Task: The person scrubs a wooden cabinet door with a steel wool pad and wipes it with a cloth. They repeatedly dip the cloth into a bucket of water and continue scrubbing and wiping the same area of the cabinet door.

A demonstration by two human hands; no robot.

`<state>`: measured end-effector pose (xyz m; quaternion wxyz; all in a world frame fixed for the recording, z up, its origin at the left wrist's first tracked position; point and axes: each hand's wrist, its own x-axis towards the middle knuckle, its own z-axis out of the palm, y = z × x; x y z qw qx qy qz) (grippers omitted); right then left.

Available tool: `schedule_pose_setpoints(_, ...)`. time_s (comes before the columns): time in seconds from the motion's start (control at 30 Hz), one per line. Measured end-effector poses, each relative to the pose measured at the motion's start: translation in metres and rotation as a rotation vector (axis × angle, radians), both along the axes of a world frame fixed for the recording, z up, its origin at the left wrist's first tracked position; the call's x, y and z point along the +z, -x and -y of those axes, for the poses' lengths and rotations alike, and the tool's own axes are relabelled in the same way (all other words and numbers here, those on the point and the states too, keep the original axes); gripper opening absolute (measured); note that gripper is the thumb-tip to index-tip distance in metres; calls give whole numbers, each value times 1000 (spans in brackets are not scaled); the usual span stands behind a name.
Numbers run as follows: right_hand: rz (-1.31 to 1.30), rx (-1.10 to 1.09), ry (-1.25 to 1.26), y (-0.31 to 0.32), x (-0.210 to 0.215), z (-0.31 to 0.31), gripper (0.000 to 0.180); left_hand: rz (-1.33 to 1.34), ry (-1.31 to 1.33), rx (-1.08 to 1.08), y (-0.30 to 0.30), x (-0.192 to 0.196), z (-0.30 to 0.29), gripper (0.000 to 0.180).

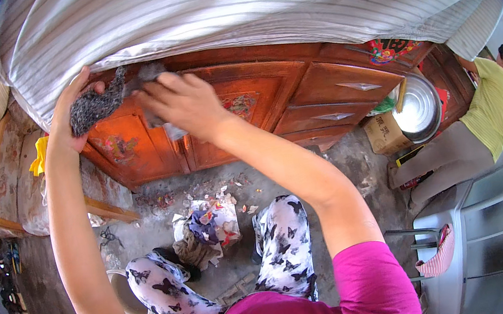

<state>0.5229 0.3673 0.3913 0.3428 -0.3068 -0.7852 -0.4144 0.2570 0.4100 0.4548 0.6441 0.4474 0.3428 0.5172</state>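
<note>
Up at the front of a red-brown wooden cabinet (249, 138), my left hand (70, 105) holds a dark grey, fuzzy-looking rag (97, 108) against its palm. The rag's upper end stretches toward my right hand (186, 105), which is blurred by motion. Greyish material shows above and below the right hand's curled fingers. Whether it belongs to the same rag, I cannot tell. Behind both hands are the cabinet doors with coloured flower pictures. A striped white cloth (231, 12) hangs over the cabinet's top edge.
Between my feet lies a heap of crumpled cloths (200, 228) and scraps on paper. A pale bucket (131, 299) stands by my left leg. To the right are a cardboard box (385, 133), a metal basin (417, 108), a bending person (489, 111) and a grey chair (487, 233).
</note>
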Motion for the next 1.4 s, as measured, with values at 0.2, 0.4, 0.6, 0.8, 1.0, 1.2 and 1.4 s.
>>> schedule_pose_setpoints(0.2, -34, -50, 51, -51, -4, 10, 36, -21, 64, 17, -11, -11, -6, 31)
schedule_pose_setpoints(0.4, -133, -305, 70, -187, -35, 37, 45, -19, 27, -51, 14, -54, -31, 39)
schedule_pose_setpoints(0.6, -671, -408, 232, -218, -83, 51, 65, -38, 43, 30, -34, -76, 2, 41)
schedule_pose_setpoints(0.8, -1004, -522, 572, -183, -134, 72, 57, -110, 250, -24, -19, -129, 53, 48)
schedule_pose_setpoints(1.0, -1111, -176, 211, -134, -90, 42, 48, 233, 424, -14, -25, -171, 94, 93)
schedule_pose_setpoints(1.2, -1015, -317, 9, -126, -110, 10, 57, 159, 344, -44, -66, -181, 139, 47)
schedule_pose_setpoints(1.4, -1110, -421, 402, -100, -205, 31, 56, 375, 595, 91, -51, -217, 125, 36)
